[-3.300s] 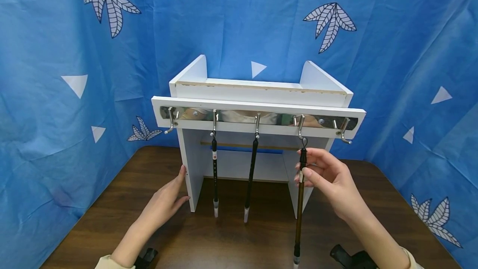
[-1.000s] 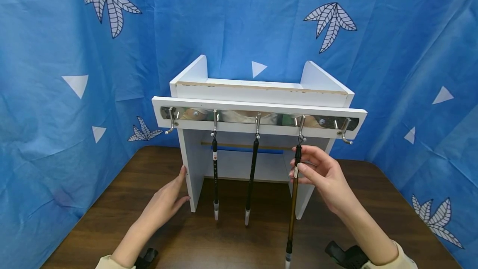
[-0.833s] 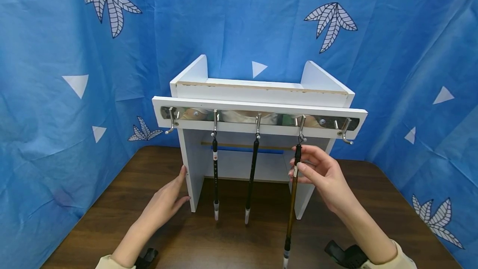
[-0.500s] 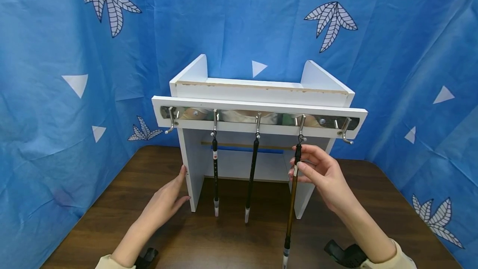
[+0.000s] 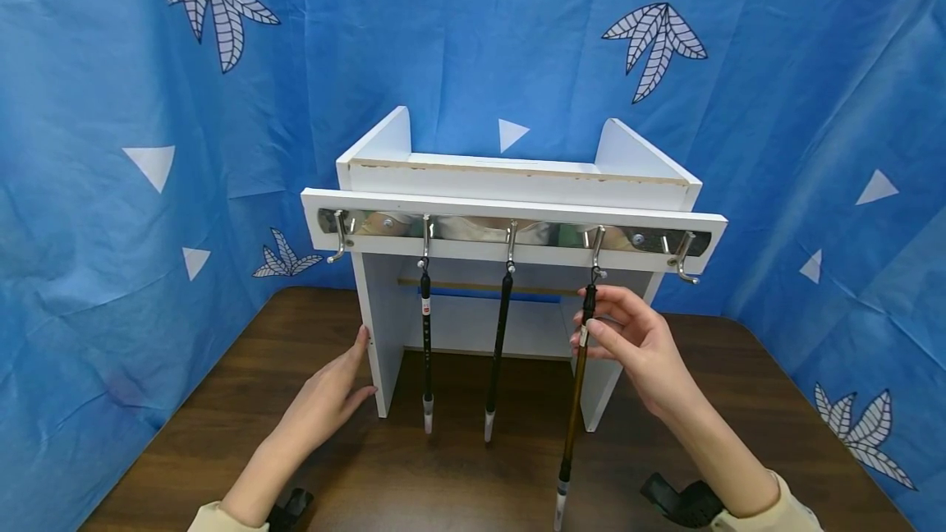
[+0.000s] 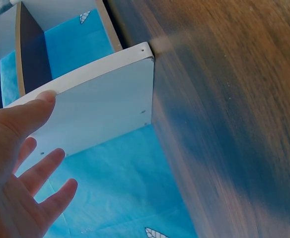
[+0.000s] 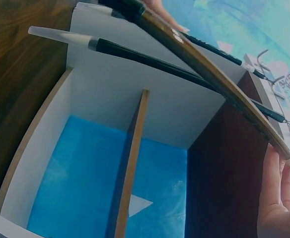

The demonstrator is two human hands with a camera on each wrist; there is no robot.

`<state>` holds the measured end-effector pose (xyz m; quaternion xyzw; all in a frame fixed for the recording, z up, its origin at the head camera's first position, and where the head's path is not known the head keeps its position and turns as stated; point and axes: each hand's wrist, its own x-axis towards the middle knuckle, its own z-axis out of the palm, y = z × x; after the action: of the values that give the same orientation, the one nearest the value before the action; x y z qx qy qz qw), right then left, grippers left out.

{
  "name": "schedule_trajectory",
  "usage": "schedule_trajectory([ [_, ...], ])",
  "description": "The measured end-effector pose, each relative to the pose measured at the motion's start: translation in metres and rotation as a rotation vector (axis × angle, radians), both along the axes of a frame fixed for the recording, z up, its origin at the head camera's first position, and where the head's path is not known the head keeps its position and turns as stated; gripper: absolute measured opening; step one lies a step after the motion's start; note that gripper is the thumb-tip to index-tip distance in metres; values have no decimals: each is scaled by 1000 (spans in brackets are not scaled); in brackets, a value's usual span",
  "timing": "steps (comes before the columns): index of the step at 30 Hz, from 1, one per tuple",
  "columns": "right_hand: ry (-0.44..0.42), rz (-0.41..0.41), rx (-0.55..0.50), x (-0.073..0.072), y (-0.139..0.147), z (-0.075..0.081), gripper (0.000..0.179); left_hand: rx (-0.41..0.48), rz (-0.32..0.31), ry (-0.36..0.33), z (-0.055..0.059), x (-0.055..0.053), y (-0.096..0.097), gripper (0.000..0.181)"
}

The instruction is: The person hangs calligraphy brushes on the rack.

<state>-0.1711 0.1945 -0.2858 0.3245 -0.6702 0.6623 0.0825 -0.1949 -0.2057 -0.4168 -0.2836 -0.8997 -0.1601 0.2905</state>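
My right hand [image 5: 643, 351] pinches a brown calligraphy brush [image 5: 573, 409] near its black top end, thumb in front. The brush's cord loop is on the fourth hook [image 5: 597, 249] from the left, and its capped tip leans left toward the bottom of the head view. In the right wrist view the brown brush [image 7: 209, 74] crosses in front of two others. A black brush [image 5: 426, 351] and a dark brush [image 5: 499, 343] hang from the second and third hooks. My left hand [image 5: 321, 401] rests against the shelf's left side panel [image 6: 110, 94], thumb on its front edge, other fingers spread.
The white shelf [image 5: 517, 179] stands on a dark wooden table [image 5: 473, 491]. Across its front runs a board with a metal hook strip; the leftmost hook [image 5: 337, 236] and rightmost hook [image 5: 684, 257] jut out bare. A blue patterned cloth [image 5: 473, 39] surrounds the table.
My right hand has shifted slightly left and up with the brown brush. The brush's lower end has swung left, and its loop sits higher at the hook. The left hand stays put.
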Motion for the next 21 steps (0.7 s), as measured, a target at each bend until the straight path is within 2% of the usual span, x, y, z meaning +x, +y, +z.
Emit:
schedule_trajectory([
  [21,18,2,0,-1,0,-6,29,0,7,-10,0,1,0,118],
])
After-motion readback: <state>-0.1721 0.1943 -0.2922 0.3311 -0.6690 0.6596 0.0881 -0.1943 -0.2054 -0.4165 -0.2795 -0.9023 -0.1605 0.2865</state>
